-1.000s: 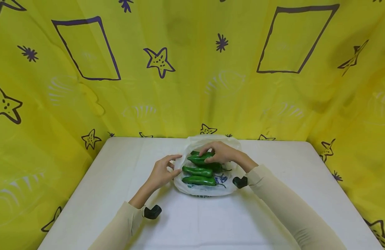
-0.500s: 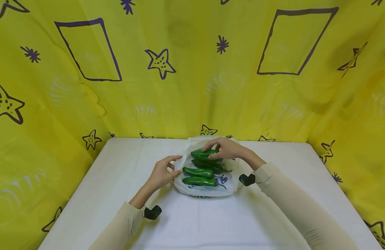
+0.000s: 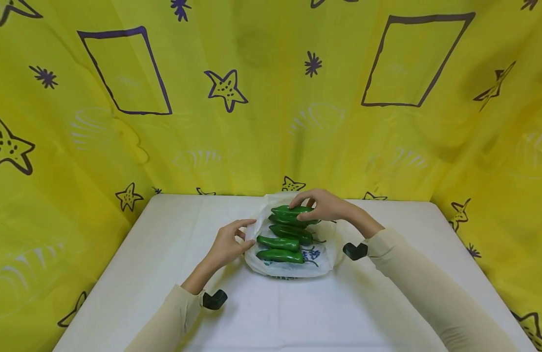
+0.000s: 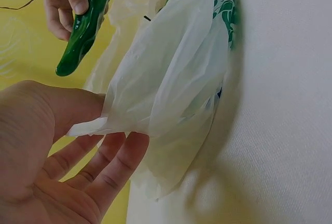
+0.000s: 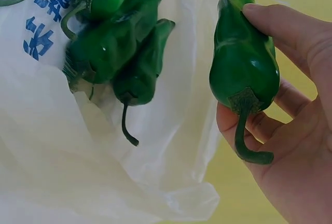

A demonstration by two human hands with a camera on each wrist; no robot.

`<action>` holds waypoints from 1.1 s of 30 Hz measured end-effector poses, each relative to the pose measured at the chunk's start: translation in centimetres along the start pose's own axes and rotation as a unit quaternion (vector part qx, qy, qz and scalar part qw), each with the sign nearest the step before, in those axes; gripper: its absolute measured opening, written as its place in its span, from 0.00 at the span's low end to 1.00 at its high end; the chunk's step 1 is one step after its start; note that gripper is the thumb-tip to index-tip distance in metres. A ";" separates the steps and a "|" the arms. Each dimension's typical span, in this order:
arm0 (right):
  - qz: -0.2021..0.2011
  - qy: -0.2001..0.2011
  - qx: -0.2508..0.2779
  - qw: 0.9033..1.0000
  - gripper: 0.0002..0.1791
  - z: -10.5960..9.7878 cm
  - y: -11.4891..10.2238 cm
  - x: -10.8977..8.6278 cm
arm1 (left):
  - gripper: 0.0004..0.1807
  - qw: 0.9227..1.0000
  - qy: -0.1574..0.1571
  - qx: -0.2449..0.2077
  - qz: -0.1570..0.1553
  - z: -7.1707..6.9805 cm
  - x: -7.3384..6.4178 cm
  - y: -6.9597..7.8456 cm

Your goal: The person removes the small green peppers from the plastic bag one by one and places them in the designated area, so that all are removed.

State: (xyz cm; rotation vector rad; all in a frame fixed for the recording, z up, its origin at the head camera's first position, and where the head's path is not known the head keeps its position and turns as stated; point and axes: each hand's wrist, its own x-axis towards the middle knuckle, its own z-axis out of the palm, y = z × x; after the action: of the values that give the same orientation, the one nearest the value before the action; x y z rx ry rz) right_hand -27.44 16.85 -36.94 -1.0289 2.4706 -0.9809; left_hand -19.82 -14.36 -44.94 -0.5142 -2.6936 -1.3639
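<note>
My left hand (image 3: 227, 243) pinches the left edge of a whitish translucent plastic bag (image 4: 161, 68), thumb above and fingertips beneath, as the left wrist view shows. Over the far side of the bag, my right hand (image 3: 325, 205) grips a glossy green pepper (image 5: 244, 63) between thumb and fingers. Its curved stem hangs toward the palm in the right wrist view. Several more green peppers (image 3: 278, 255) lie side by side inside the bag, stems mostly pointing right. One of them (image 3: 292, 233) sits near the bag's middle.
The bag lies toward the back of a white-covered table (image 3: 271, 313). A yellow curtain (image 3: 271, 132) with starfish drawings hangs behind and at both sides. Blue printing (image 5: 39, 40) shows on the bag. Black wrist cameras (image 3: 215, 299) sit at both cuffs.
My right hand has moved back and to the right with the pepper in its grip, uncovering more of the peppers below. The left hand stays at the bag's edge.
</note>
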 end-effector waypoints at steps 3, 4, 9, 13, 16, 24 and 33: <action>0.002 0.004 -0.002 1.000 0.16 -0.4 -0.2 -0.2 | 0.30 1.000 0.001 0.002 -0.001 0.0 0.0 0.0; 0.004 0.006 -0.003 1.000 0.16 -0.5 -0.3 -0.4 | 0.30 1.000 0.001 0.003 -0.002 0.0 0.0 0.0; 0.006 0.016 -0.005 1.000 0.16 -1.1 -0.2 -0.9 | 0.30 1.000 0.003 0.001 -0.007 0.1 0.0 0.1; -0.004 0.024 -0.005 1.000 0.16 -1.6 -0.1 -1.6 | 0.30 1.000 0.003 0.000 -0.005 0.1 0.0 0.1; -0.007 0.032 -0.012 0.999 0.16 -2.0 0.2 -2.2 | 0.30 1.000 0.006 0.002 0.000 0.2 0.0 0.0; 0.017 0.056 -0.018 0.998 0.17 -3.4 0.7 -4.1 | 0.30 1.000 0.003 -0.003 -0.003 0.2 0.1 0.0; 0.045 0.087 -0.026 0.995 0.18 -4.6 2.4 -6.5 | 0.31 1.000 0.002 -0.011 -0.002 0.3 0.2 -0.1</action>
State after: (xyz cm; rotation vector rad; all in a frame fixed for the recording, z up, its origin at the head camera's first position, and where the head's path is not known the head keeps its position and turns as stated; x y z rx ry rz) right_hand -26.38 24.95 -35.23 -0.8714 2.6716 -1.0209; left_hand -19.99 -14.14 -45.16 -0.5093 -2.6810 -1.3949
